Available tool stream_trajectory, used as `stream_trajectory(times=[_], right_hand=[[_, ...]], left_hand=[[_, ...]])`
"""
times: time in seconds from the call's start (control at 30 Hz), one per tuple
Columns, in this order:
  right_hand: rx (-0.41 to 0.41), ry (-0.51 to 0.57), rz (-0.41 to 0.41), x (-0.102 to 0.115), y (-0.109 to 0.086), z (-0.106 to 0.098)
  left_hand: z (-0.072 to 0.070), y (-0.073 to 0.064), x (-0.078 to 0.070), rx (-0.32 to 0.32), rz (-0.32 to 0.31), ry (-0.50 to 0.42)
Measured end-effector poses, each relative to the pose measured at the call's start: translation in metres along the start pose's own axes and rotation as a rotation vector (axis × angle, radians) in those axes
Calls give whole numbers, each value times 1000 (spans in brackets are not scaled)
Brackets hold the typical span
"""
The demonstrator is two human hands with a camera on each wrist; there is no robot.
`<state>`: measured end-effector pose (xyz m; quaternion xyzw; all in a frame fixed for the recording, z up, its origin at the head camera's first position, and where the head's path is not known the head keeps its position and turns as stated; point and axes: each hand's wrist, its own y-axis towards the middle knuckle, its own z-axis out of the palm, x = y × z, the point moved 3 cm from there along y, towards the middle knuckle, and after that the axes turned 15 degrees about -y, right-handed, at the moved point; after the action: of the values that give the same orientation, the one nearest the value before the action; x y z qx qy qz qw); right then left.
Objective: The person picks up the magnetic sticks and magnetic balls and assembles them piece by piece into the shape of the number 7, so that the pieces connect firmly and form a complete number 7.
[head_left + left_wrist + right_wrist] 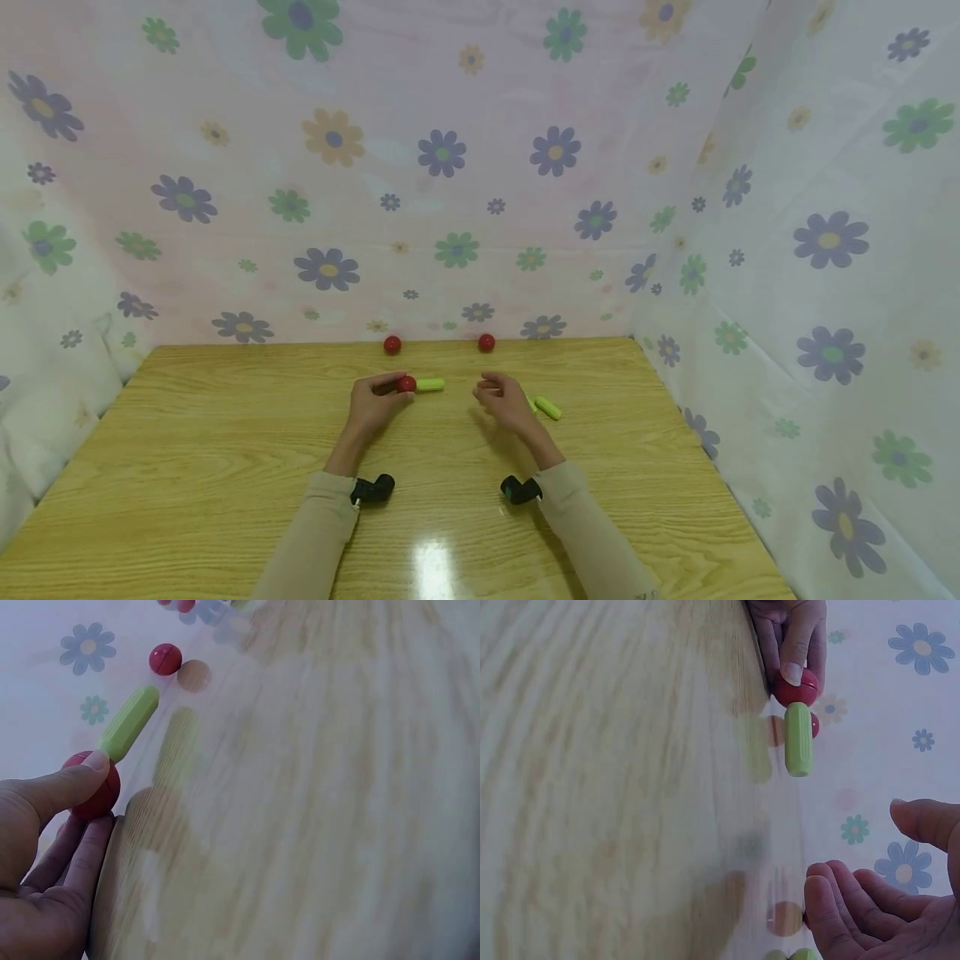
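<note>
My left hand (370, 408) pinches a red ball (407, 384) between thumb and fingers. A light green ribbed stick (431, 384) extends from that ball to the right, touching it end-on; in the right wrist view the stick (799, 742) lines up with the ball, and whether they are joined I cannot tell. To the right, my right hand (504, 400) holds nothing, its thumb well apart from its loosely bent fingers in the right wrist view. Just beyond its wrist lies a second green stick (548, 407), with another green piece (532, 404) partly hidden by the hand.
Two more red balls stand at the table's back edge: a left ball (392, 345) and a right ball (487, 342). The wood-grain table (225, 467) is glossy. A flower-print cloth (517, 108) rises behind it and at both sides.
</note>
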<state>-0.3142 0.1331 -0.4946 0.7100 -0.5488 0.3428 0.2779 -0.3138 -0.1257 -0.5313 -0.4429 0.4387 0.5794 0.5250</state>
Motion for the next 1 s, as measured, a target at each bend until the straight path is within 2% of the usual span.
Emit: stream_trajectory(times=[0.2,0.43,0.8,0.9,1.0], right_hand=[[-28,-64,-13,2,8,-9],[-81,-73,-11,-1,19,-15],[-126,-127,-2,3,43,-31],[-137,-135,-6,-1,50,-36],[-145,-114,29,-9,57,-39]], left_hand=[[2,-3,-2,4,14,-19],[2,-3,-2,1,15,-2],[1,-4,0,-40,18,36],[2,-5,-1,-50,15,59],[3,-6,-2,-52,11,72]])
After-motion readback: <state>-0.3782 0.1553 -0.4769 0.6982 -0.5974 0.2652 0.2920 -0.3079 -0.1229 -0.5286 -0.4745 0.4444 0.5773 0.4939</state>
